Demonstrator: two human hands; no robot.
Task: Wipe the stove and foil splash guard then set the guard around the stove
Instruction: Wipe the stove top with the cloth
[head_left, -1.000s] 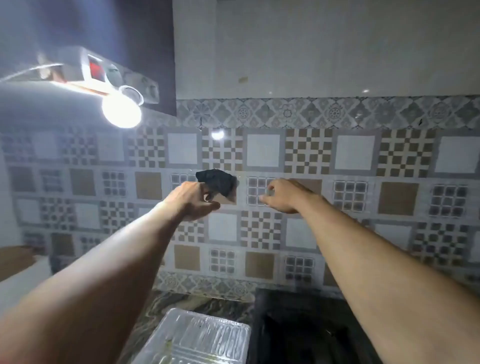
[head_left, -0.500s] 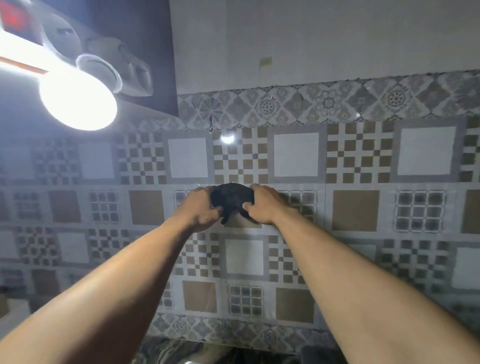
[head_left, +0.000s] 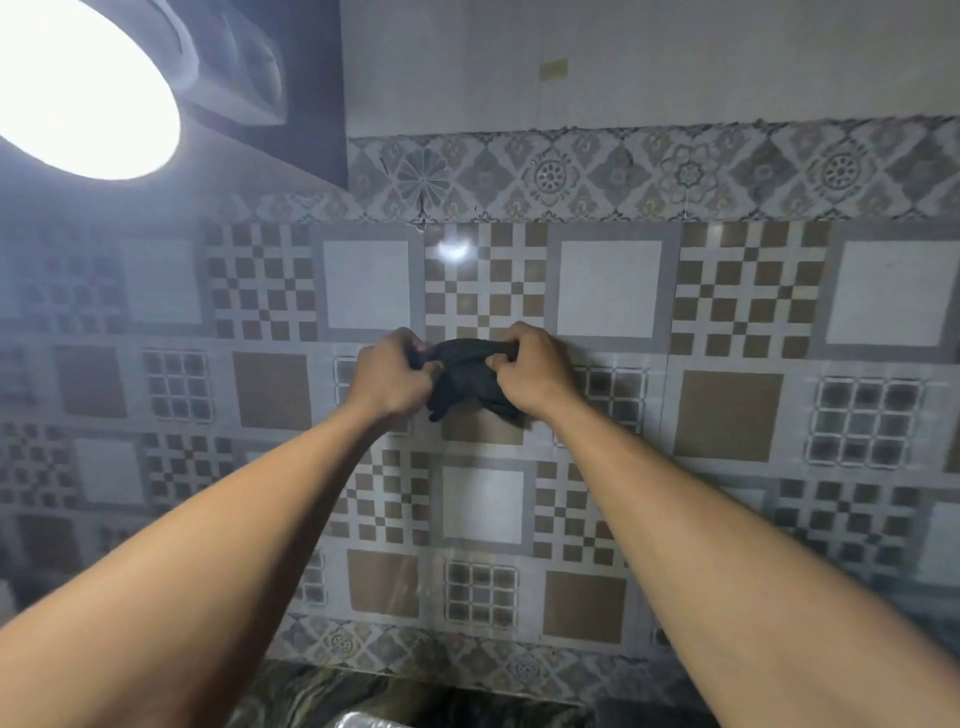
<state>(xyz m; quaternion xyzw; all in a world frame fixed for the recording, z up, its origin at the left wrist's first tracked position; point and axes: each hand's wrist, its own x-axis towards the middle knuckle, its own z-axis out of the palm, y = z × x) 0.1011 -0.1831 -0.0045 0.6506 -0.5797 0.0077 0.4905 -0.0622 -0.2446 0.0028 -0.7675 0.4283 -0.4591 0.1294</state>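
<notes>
Hands raised before the tiled wall (head_left: 613, 291). Left hand (head_left: 395, 382) and right hand (head_left: 535, 374) each curl their fingers tightly around one end of a dark cloth (head_left: 462, 382), bunched between them. Foil guard (head_left: 358, 721) shows only as a sliver at the near edge, beneath the arms. Lamp (head_left: 83, 88) glows far left.

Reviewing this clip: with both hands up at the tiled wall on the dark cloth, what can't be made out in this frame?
- Stove: not in the head view, below the bottom edge.
- Foil splash guard: only a shiny sliver shows; the bottom edge cuts off the rest.
- Dark cloth: bunched between left hand and right hand, so its shape and each grip's fingertips are hidden.
- Upper left: glare from the lamp washes out the fixture.
</notes>
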